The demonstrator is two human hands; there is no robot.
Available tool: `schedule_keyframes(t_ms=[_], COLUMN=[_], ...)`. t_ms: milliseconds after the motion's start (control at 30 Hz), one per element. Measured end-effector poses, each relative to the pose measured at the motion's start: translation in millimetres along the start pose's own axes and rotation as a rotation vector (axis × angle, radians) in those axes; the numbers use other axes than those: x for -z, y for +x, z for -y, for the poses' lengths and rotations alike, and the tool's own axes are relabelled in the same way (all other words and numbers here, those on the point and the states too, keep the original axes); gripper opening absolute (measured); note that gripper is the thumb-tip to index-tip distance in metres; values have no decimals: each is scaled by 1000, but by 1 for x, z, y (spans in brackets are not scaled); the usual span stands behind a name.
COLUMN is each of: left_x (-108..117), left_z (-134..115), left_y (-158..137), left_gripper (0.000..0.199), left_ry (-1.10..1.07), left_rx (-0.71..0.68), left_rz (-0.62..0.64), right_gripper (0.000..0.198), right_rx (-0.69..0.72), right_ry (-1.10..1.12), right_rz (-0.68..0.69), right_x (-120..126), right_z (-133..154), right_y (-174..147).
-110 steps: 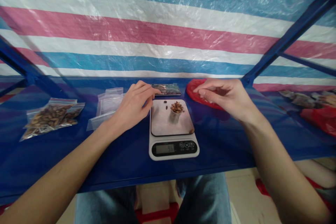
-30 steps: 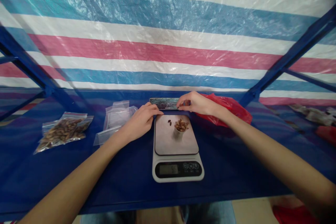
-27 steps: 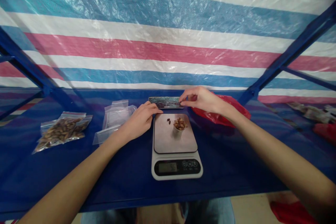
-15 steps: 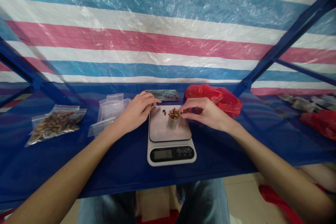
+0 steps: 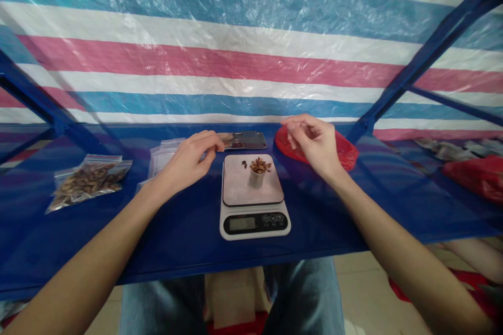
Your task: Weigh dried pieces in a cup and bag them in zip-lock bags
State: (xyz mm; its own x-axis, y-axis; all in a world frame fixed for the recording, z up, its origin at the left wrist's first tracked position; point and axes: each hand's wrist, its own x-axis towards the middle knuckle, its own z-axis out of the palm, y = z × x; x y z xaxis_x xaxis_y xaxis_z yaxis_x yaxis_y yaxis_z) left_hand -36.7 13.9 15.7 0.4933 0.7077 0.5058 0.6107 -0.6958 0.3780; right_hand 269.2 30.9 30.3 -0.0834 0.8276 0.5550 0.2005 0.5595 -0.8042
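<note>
A white kitchen scale (image 5: 231,196) with a lit display stands before me. On its plate is a small cup (image 5: 257,180) heaped with brown seeds (image 5: 260,165); a couple of dark bits (image 5: 244,164) lie beside it. My left hand (image 5: 196,157) hovers left of the plate with fingers loosely bent, thumb apart, holding nothing. Its fingertips are near the left end of a phone (image 5: 249,140). Over a red plastic bag (image 5: 346,149) behind the scale's right side, my right hand (image 5: 316,144) has its fingers curled together. What they hold, if anything, cannot be made out.
Clear zip bags (image 5: 155,162) lie partly under my left forearm. Farther left, zip bags of brown seeds (image 5: 92,180) rest on the blue table (image 5: 176,241). Blue metal posts (image 5: 393,94) and a striped tarp (image 5: 236,57) stand behind. Another red bag (image 5: 477,178) lies far right.
My right hand has left the heaped cup and moved up and right, over the red bag. My left hand has drawn back slightly left, away from the plate.
</note>
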Motion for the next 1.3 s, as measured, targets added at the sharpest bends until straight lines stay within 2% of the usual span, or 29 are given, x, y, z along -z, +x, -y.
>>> schedule_keyframes(t_ms=[133,267,400,533,633,800,967,1067,1167,1300], left_x=[-7,-8,-3,-11,-22,-33,-37,-39,-39,-34], left_z=[-6,-7,0,-1,-6,-8,-11,-11,-10,-20], left_y=[0,0,1,4,9,18,24,25,24,26], left_gripper=[19,17,16,23,26,20,19,20,20,17], left_ry=[-52,-11,0,-13,3,52,75,79,17,-146], left_rx=[-12,-55,-28,-22,-66,-136,-156,-150,-133,-58], left_rz=[50,93,123,201,215,237,246,250,195,8], right_gripper=[37,39,40,57,65,66,61,50,32,23], right_rx=[-39,-14,18,49,65,20,34,40,57,80], right_ry=[-47,-118,-148,-138,-132,-98,-101,-109,-152,-224], right_rz=[209,443,505,604,620,599,534,535,542,582], right_x=[2,2,1,0,0,5,5,4,8,13], right_z=[-3,-3,-10,-14,-16,-20,-20,-21,-23,-24], right_y=[-12,-13,-13,-14,-12,-8,-7,-7,-5,-3])
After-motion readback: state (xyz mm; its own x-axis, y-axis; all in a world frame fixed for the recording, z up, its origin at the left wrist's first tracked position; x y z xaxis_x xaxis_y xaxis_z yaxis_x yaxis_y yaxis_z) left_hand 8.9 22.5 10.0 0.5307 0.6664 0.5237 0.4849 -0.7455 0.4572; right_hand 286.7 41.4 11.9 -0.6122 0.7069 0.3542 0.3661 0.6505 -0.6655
